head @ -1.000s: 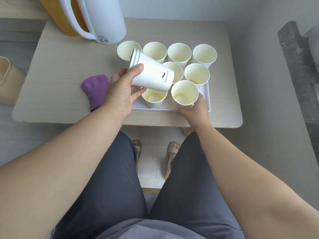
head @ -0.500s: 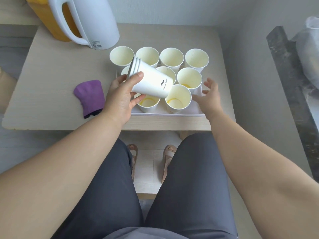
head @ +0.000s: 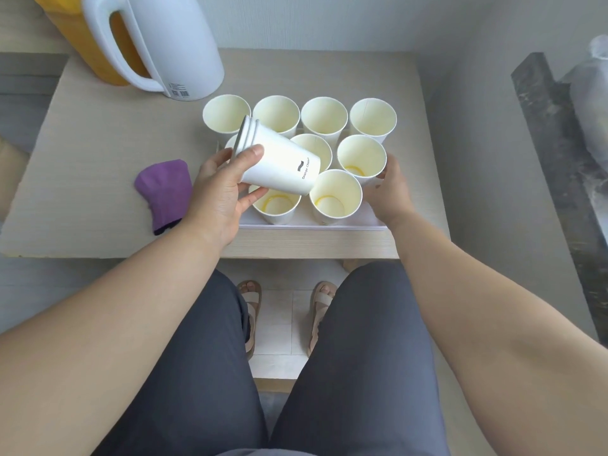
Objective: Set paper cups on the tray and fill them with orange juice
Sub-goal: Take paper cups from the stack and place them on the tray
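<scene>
Gripping a tilted stack of nested paper cups (head: 279, 162), the left hand (head: 217, 199) has its thumb on the upper wall near the rims and its fingers curled underneath. The rims point up-left, the base down-right, printed logo facing up. The stack hangs just above the white tray (head: 312, 227), over its left-middle cups.

9 cups stand upright on the tray:
- Back row of 4 (head: 324, 115).
- Middle row of 3, with 2 partly hidden behind the stack.
- Front row of 2.

The front-left cup (head: 276, 205) and front-right cup (head: 335, 197) each hold a thin orange ring at the bottom. The middle-right cup (head: 361, 156) shows a yellow arc of liquid.

The right hand (head: 390, 192) sits against the right side of that middle-right cup. Its fingers lie behind the wall, and whether it grips or only touches cannot be told.

A white pitcher (head: 171, 44) with orange juice stands at the back left of the table (head: 98, 143). A purple cloth (head: 164, 192) lies left of the tray.
</scene>
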Available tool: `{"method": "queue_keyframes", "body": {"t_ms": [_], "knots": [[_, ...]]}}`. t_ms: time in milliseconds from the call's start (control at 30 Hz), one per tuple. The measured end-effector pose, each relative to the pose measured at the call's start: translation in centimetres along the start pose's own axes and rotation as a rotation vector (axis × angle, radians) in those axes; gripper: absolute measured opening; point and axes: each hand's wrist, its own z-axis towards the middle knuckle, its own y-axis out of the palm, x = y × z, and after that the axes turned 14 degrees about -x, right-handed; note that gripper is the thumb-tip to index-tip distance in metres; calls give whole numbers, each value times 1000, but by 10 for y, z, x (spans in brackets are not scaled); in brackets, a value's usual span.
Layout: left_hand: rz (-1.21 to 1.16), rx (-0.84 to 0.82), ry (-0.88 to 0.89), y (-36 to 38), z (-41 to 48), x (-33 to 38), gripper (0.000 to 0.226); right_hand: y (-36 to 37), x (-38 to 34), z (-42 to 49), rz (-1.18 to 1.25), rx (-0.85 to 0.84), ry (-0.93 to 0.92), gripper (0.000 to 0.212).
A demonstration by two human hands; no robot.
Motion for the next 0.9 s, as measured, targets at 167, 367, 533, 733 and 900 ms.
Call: {"method": "queue_keyframes", "body": {"t_ms": [167,367,533,733,900], "knots": [[16,-7,1,-2,1,1,18,-1,-1,1,-12,19,44,68],[-6,16,-30,-5,0,2,54,-4,-2,1,-64,16,66,69],[-2,16,-32,-6,-1,-1,41,-7,-4,-5,-88,-8,48,72],[-6,23,-3,-9,0,14,58,-18,-20,-28,-189,267,-48,42],[-20,57,28,-26,0,28,88,0,-63,-17,-447,70,-262,47]]}}
